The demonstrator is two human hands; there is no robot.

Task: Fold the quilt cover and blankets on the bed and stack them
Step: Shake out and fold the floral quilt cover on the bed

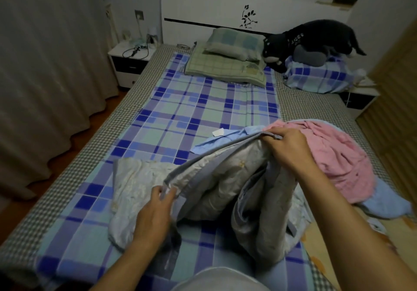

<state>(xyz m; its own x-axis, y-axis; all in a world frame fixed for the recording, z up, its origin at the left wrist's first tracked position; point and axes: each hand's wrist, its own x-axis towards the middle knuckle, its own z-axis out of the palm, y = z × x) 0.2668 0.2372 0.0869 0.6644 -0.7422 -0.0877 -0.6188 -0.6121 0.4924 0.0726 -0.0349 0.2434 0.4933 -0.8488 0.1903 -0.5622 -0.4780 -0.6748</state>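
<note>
both hands' grip pinches the quilt cover (225,178) edge, raised.

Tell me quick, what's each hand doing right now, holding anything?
Left hand: pinching the edge of the grey quilt cover.
Right hand: gripping the same edge further along, holding it lifted.

Far edge of the pink blanket (338,155) behind the right hand (286,148); nightstand (128,65) clutter indistinct.
</note>
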